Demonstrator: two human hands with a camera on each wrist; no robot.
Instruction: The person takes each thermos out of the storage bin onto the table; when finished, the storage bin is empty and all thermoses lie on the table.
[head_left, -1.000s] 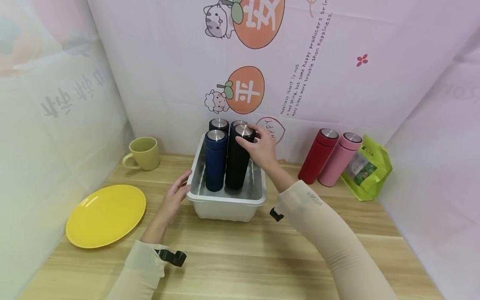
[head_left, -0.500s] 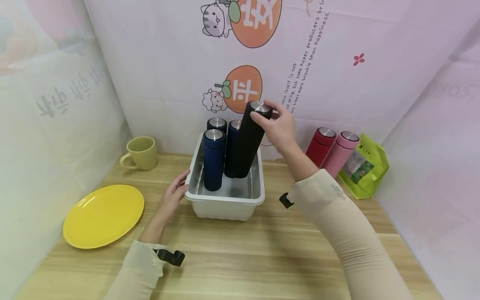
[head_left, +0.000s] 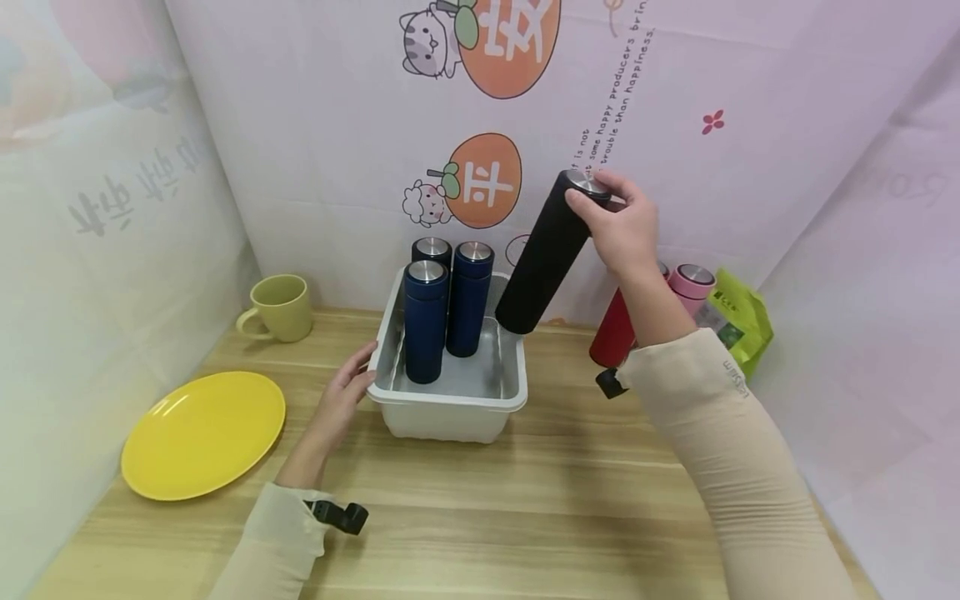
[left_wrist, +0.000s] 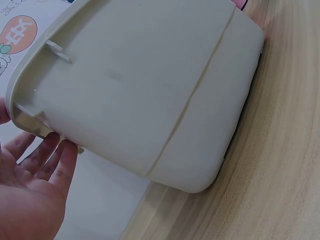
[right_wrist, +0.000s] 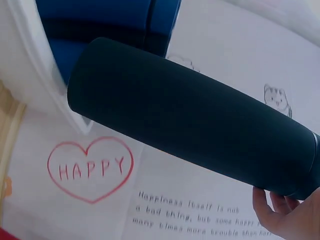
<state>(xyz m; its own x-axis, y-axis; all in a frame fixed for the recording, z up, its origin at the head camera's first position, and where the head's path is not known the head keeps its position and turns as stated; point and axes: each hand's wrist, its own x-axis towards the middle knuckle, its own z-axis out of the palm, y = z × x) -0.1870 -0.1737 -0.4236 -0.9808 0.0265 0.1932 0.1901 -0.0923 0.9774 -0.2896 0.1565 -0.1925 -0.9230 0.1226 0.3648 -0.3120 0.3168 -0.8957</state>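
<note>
My right hand grips the steel-capped top of a black flask, which hangs tilted in the air above the right rim of a white tub. In the right wrist view the black flask fills the frame, with fingertips at its cap end. Two dark blue flasks and one black flask stand upright in the tub. My left hand rests open against the tub's left side; the left wrist view shows its fingers touching the tub wall under the rim.
A yellow plate lies at the front left and a green mug stands behind it. A red flask, a pink flask and a green bag stand at the right by the wall, behind my right forearm.
My right hand has lifted the black flask out of the tub, up and to the right, tilting it. The left hand has stayed on the tub's side.
</note>
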